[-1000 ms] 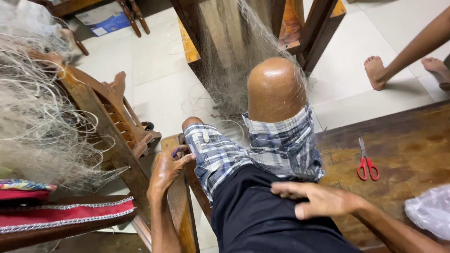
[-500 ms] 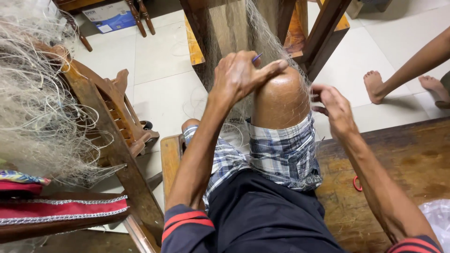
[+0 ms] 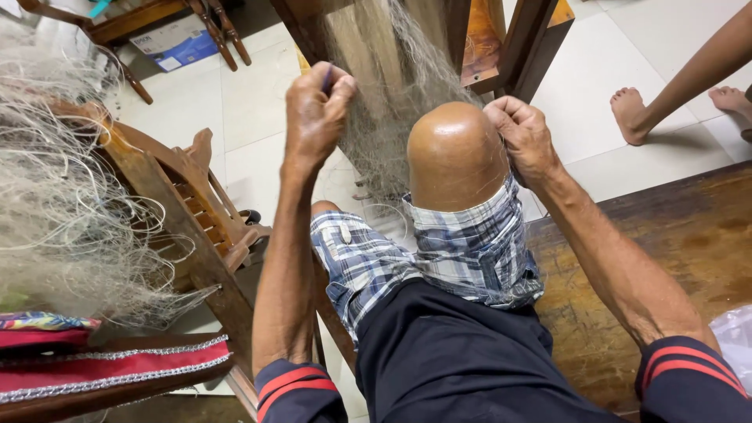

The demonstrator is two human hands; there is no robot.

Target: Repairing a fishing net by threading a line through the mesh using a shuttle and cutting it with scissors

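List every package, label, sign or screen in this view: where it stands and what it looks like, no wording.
Cardboard box: on the tiled floor at the top left, under the legs of wooden furniture; flat and rectangular, white and blue printed faces.
Plastic bag: at the right edge on the wooden platform; crumpled, translucent white, mostly cut off by the frame.
No signs or screens are in view.

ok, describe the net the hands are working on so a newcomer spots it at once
Start at the raised bare knee in mid-frame. The fine pale fishing net hangs just behind it, pinched between the left hand and right hand. Unlike the tangled net heap at far left, it is stretched in a sheer sheet.
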